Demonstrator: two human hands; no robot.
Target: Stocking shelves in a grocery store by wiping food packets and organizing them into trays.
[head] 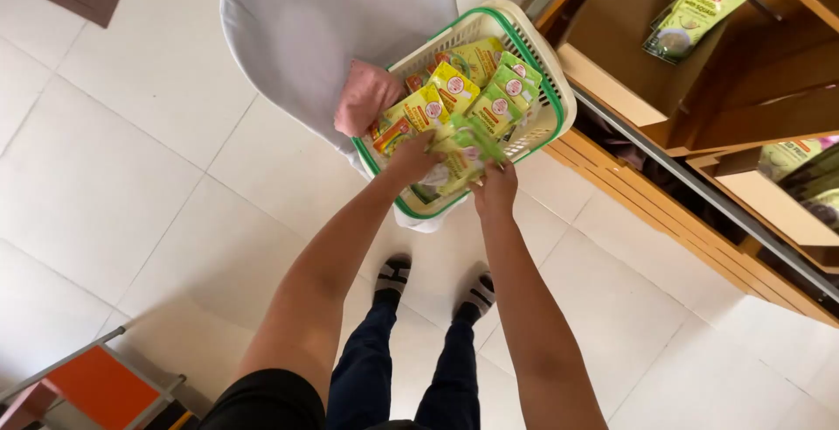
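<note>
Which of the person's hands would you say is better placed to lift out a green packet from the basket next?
Probably the right hand: its fingers already touch a green packet near the basket rim, while the left hand rests on yellow packets.

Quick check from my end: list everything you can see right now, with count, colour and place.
basket: one, cream with green rim, on the white covered seat, centre top
packets: many, yellow and green, standing in the basket
pink cloth: one, at the basket's left edge
covered seat: one, white, top centre
wooden shelves: brown, right side, holding green packets
orange stand: one, bottom left
left hand: on packets at the basket's near end
right hand: gripping a green packet
</note>
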